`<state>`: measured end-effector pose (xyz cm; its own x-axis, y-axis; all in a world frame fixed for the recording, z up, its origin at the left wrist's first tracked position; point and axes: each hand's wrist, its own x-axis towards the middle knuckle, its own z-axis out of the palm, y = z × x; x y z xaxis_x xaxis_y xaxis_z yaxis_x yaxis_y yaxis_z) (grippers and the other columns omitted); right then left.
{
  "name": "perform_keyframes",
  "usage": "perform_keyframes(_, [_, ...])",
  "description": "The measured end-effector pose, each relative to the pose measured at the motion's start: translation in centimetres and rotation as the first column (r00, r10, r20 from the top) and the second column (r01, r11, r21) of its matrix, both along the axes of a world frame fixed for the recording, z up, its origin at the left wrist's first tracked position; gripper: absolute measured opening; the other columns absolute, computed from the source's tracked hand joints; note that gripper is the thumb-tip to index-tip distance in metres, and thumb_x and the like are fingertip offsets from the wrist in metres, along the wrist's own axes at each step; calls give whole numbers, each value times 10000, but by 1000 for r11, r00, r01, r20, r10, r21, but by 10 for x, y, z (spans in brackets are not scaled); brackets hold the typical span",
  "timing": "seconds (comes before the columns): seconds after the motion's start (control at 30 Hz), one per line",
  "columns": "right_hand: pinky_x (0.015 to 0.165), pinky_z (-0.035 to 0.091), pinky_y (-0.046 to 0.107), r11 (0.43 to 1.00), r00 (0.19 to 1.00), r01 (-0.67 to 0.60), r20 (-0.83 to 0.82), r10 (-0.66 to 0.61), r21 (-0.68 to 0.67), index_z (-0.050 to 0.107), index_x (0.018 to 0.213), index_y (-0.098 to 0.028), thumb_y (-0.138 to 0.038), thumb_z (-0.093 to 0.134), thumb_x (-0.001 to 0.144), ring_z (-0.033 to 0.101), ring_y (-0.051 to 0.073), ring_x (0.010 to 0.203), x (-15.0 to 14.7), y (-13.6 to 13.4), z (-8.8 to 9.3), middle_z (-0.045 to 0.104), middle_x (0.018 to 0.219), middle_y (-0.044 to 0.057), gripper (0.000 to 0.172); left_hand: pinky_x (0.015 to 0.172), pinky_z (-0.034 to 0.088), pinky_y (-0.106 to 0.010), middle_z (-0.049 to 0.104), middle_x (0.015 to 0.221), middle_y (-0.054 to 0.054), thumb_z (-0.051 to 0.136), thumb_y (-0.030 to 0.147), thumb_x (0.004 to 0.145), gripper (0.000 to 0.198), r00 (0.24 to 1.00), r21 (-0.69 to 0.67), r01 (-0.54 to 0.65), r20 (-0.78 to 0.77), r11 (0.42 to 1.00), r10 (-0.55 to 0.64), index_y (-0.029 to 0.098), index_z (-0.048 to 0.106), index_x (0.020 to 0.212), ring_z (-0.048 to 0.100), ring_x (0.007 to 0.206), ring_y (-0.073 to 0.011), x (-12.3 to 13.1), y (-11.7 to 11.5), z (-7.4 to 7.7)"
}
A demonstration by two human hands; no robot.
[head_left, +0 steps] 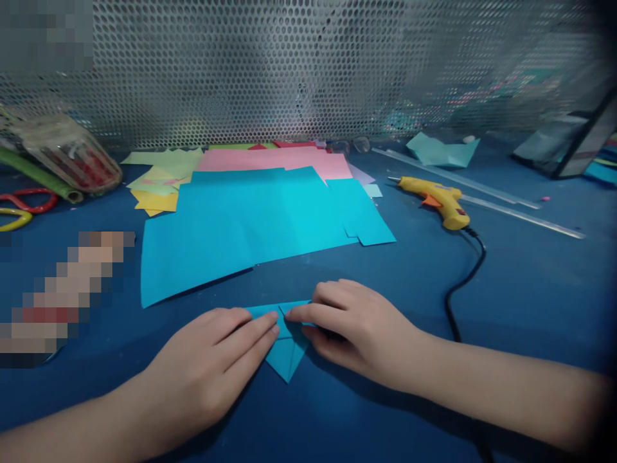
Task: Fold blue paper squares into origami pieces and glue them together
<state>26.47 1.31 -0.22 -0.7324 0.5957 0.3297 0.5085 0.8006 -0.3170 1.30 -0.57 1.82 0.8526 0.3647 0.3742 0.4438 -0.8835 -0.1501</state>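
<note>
A small folded piece of blue paper [288,355] lies on the blue table [530,289] near the front edge, its point toward me. My left hand [212,360] rests flat with its fingers stretched out, their tips pressing the fold's left side. My right hand [357,325] has its fingers curled and its forefinger pressing the fold's top edge from the right. The two forefingers almost meet over the paper. Part of the fold is hidden under both hands.
A big blue sheet [241,225] lies just behind the fold, with pink [289,161] and yellow sheets [159,190] beyond. A yellow glue gun [441,199] with black cord [457,289] lies right. Scissors [24,209] sit far left. Perforated metal wall [289,64] closes the back.
</note>
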Motion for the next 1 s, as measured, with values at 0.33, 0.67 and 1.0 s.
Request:
perform_keyframes(0.33, [582,352,279,1000,1000,-19,-5,19,-7,677,1107,-164,-281,424,1045,506,161,650,0,2,2,576,747,39,286,716,602,-310,753,1145,-89,318,45,1002,416,997,30,42,-59,999,-40,105,712,1120,732,858,-189,1,-1,4])
perform_keyframes(0.67, [545,392,292,986,997,-74,-1,75,150,720,1080,-130,-250,331,1075,492,160,606,-3,0,4,588,700,35,407,711,559,-349,766,1112,-75,350,146,1049,364,1000,45,-19,-12,999,19,104,709,1100,734,841,-203,6,-10,-6])
perform_keyframes(1.0, [718,470,332,982,998,-65,-16,69,177,731,968,-125,-196,406,1050,605,195,805,-4,-3,4,671,842,86,343,796,476,-393,753,1146,-60,255,200,1077,452,996,17,-61,-65,998,62,131,692,1170,677,890,-218,9,-13,-7])
